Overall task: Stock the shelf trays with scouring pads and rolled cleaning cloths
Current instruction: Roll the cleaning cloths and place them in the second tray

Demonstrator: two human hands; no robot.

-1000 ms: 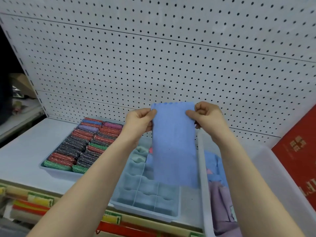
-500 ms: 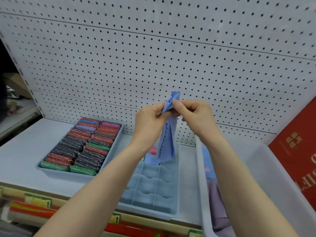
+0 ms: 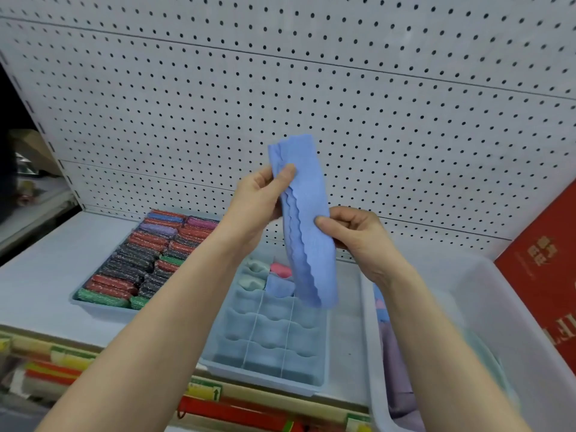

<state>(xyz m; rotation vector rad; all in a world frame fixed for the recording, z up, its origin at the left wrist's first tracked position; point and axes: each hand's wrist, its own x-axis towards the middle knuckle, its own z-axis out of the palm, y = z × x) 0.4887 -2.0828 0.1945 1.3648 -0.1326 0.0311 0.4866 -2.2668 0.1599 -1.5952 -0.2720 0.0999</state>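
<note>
Holding the folded blue scallop-edged cleaning cloth (image 3: 307, 226) upright above the pale blue divided tray (image 3: 268, 335), we pinch it with our left hand (image 3: 258, 198) at 10 o'clock and right hand (image 3: 355, 235) at 3 o'clock, likely keeping the folds aligned for rolling.

Two bare forearms come into the picture from the lower edge, one from the bottom left and one from the bottom right, and each ends in a bare hand. No sleeve is visible on either arm up to the edge of the frame. The left hand (image 3: 255, 198) wears no glove, ring or watch on the parts that show, and its thumbnail is short and unpainted. The right hand (image 3: 358, 235) is also without glove, ring or bracelet; its wrist is plain. Both forearms are slim and smooth, with no markings visible.
</note>
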